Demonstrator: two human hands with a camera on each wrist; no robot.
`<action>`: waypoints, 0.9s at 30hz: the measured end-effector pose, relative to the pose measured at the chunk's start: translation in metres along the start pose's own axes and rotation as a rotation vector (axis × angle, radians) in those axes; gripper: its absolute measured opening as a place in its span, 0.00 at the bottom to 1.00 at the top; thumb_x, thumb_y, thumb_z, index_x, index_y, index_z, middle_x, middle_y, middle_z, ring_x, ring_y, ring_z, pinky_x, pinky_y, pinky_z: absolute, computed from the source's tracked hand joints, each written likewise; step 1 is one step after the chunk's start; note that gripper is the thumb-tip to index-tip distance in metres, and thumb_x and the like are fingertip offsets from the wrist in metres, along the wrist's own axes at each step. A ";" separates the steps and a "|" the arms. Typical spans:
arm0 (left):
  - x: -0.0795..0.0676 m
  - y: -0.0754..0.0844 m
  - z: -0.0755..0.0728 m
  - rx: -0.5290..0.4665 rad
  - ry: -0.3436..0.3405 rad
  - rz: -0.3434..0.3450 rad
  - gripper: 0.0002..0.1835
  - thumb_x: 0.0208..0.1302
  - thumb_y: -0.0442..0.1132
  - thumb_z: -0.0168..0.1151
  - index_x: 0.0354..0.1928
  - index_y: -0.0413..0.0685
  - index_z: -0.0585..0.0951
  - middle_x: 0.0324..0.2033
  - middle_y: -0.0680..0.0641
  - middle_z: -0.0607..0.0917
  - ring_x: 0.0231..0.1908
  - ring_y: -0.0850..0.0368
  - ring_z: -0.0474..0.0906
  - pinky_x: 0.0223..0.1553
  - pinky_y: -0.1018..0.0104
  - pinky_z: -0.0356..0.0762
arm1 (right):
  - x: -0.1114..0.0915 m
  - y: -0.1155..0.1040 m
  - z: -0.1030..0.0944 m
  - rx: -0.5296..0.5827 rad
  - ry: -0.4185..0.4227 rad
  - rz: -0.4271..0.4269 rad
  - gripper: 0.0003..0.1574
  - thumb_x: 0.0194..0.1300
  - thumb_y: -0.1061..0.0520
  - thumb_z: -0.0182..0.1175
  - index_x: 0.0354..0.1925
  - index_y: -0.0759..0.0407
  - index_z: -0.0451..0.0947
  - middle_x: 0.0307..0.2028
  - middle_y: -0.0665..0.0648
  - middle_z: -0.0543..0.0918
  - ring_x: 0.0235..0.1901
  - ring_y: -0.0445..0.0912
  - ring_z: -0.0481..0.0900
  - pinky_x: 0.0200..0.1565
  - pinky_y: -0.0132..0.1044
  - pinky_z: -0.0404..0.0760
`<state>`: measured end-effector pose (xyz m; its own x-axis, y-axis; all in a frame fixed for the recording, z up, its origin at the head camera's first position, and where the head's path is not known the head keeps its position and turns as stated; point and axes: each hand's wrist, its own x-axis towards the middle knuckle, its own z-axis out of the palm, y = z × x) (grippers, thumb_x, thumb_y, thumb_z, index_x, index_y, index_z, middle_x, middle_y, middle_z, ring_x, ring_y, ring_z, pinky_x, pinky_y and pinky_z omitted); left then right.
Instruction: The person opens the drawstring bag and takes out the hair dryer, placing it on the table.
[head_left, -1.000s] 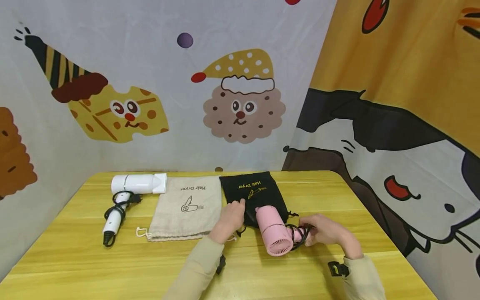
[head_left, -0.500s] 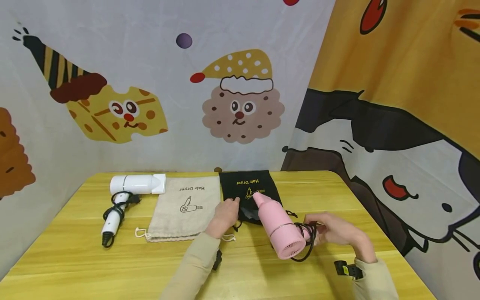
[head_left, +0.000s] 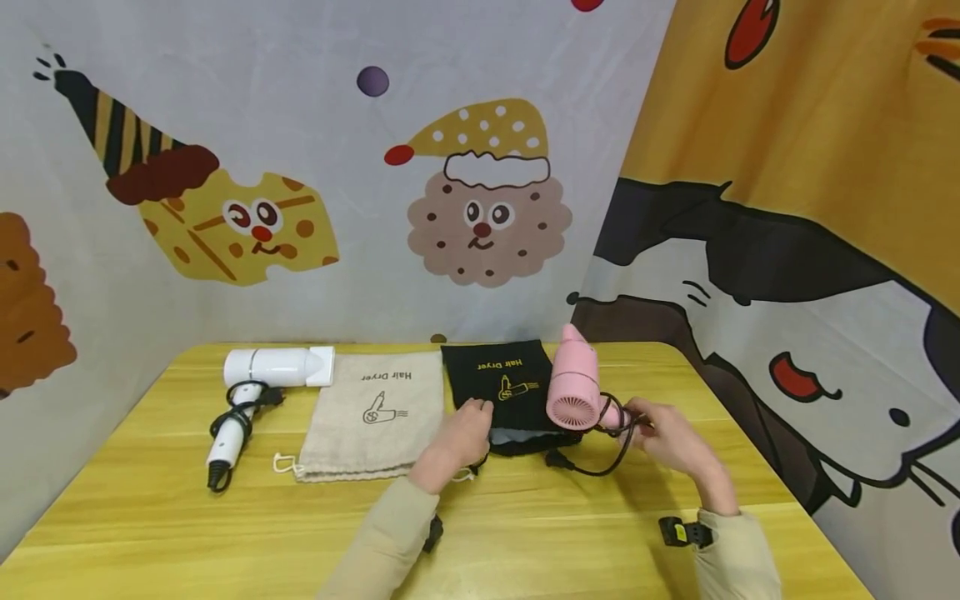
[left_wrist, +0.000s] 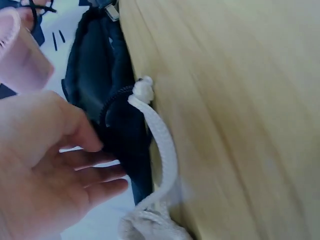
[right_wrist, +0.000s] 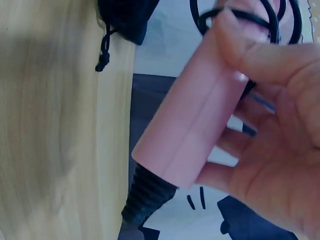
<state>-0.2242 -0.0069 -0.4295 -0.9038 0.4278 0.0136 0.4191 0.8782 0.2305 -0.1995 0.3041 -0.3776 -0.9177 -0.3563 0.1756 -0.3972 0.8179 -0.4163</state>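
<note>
My right hand (head_left: 671, 442) grips the handle of a pink hair dryer (head_left: 576, 375), held up over the right side of a black drawstring bag (head_left: 502, 379). Its nozzle points to the far side. In the right wrist view thumb and fingers wrap the pink handle (right_wrist: 187, 125), from which a black cord sleeve comes out. Black cord loops round the handle, and its plug (head_left: 558, 459) dangles in front of the bag. My left hand (head_left: 461, 437) pinches the bag's near left edge. The bag's mouth gapes, showing a grey lining (head_left: 521, 435).
Left of the black bag lies a beige drawstring bag (head_left: 352, 446) printed "Hair Dryer". A white hair dryer (head_left: 277, 367) with its cord wound round the handle lies at the far left. Behind the wooden table (head_left: 225, 542) hang cartoon-printed cloths (head_left: 300, 83).
My right hand has raised the pink dryer off the near side and moved it away, turning the nozzle to the far side. Its plug end has come loose. The black bag's mouth has parted.
</note>
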 end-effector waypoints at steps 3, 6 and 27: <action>-0.001 0.004 0.001 0.017 -0.062 0.002 0.19 0.68 0.36 0.47 0.57 0.36 0.74 0.55 0.39 0.79 0.60 0.45 0.72 0.67 0.57 0.67 | 0.001 0.000 0.000 -0.016 0.030 0.086 0.11 0.53 0.64 0.67 0.36 0.60 0.77 0.30 0.57 0.82 0.27 0.42 0.70 0.30 0.32 0.70; -0.003 0.006 0.006 0.023 -0.066 -0.018 0.19 0.72 0.41 0.45 0.54 0.35 0.77 0.51 0.38 0.80 0.58 0.44 0.73 0.66 0.56 0.68 | 0.002 0.003 -0.001 -0.029 0.041 0.149 0.12 0.52 0.64 0.67 0.37 0.64 0.77 0.32 0.59 0.82 0.28 0.46 0.72 0.31 0.35 0.71; -0.007 0.009 0.000 0.042 -0.144 -0.153 0.23 0.65 0.43 0.59 0.61 0.46 0.73 0.59 0.35 0.75 0.63 0.41 0.69 0.54 0.54 0.78 | 0.022 0.014 0.025 -0.153 0.089 0.547 0.22 0.59 0.48 0.60 0.27 0.69 0.75 0.28 0.71 0.79 0.27 0.60 0.79 0.22 0.49 0.76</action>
<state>-0.2138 -0.0019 -0.4272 -0.9366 0.3127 -0.1584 0.2843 0.9420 0.1786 -0.2253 0.2960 -0.4022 -0.9841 0.1709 0.0477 0.1454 0.9309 -0.3350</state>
